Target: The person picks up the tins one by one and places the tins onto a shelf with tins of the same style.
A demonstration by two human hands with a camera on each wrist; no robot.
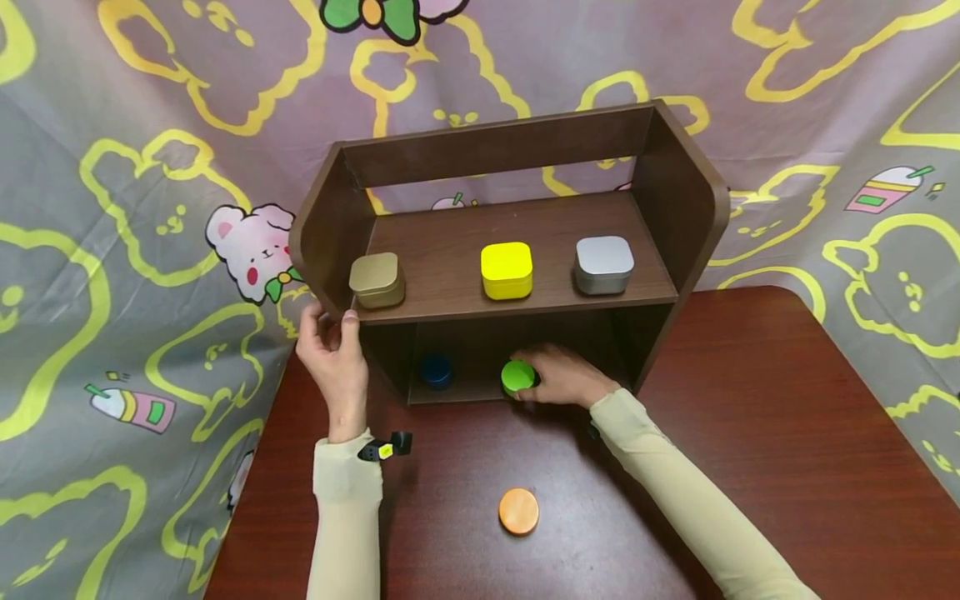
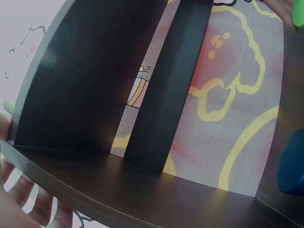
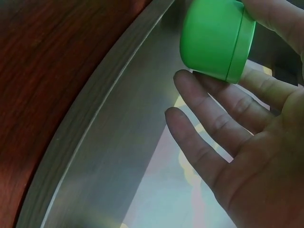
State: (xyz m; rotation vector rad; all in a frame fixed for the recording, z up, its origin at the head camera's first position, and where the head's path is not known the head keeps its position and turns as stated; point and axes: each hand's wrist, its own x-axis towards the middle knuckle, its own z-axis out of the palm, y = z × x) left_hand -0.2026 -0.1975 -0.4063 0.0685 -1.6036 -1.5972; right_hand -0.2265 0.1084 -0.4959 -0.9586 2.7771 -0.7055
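Observation:
My left hand (image 1: 335,362) grips the left side panel of a dark brown two-tier shelf (image 1: 450,237). Its fingers wrap the panel's outer face in the left wrist view, the thumb at the front edge. Inside the lower compartment, my right hand (image 1: 564,377) pinches a small round green tin (image 1: 517,377) between thumb and fingers. The right wrist view shows the tin (image 3: 213,40) side-on, with two fingers extended apart from it. Whether it touches the shelf board I cannot tell. Left of it in that compartment sits a round blue tin (image 1: 437,372).
Along the upper board stand a gold tin (image 1: 377,280), a yellow tin (image 1: 507,271) and a silver tin (image 1: 603,265), all squarish. A round orange tin (image 1: 519,511) lies on the reddish-brown table (image 1: 442,554) in front. Patterned cloth (image 1: 172,183) hangs behind and beside.

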